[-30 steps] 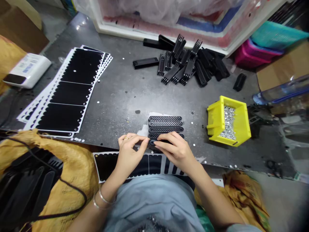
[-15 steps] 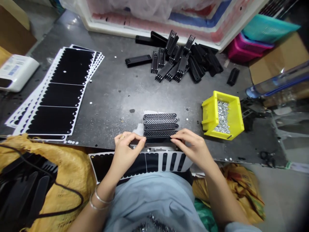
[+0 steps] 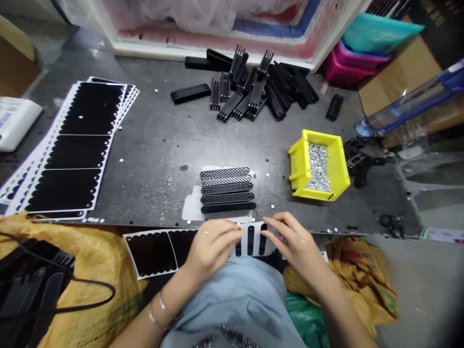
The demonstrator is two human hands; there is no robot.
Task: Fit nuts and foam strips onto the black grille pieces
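Observation:
My left hand (image 3: 213, 244) reaches over the sticker sheet (image 3: 152, 253) at my lap, its fingers stretched out to the right beside a black strip sticker; its thumb is mostly hidden. At the sheet's right end my right hand (image 3: 292, 237) has thumb and index finger apart, close to the end of another black strip sticker (image 3: 263, 239). Just beyond, on the table, lies a row of several black plastic bars (image 3: 226, 186). Most show a lattice face; the nearest bar (image 3: 228, 208) has a smooth black face. Neither hand touches the bars.
More black plastic parts (image 3: 246, 92) lie heaped at the back. A yellow bin (image 3: 339, 169) of small metal pieces stands right. Sticker sheets (image 3: 78, 150) are stacked left. A woven sack (image 3: 108, 261) holds black parts below the table edge.
Both hands have left the nearest bar and come back toward me to the sticker sheet. The bar now lies untouched in the row. The view has shifted slightly right.

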